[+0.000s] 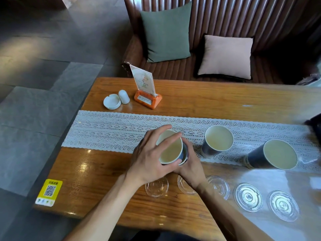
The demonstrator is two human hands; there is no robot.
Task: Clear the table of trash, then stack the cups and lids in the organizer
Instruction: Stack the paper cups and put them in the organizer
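My left hand grips a dark blue paper cup with a cream inside, its fingers curled over the rim. This cup sits nested in another cup, whose rim shows at its right. My right hand wraps round the outer cup from the right and below. Two more dark blue cups stand on the lace runner: one in the middle and one further right. Several clear plastic lids lie flat along the near table edge, among them one under my left wrist and one to the right.
On the wooden table stand a white ashtray, a small white holder and an orange menu stand at the far left. A yellow QR sticker marks the near left corner. A dark object pokes in at the right edge.
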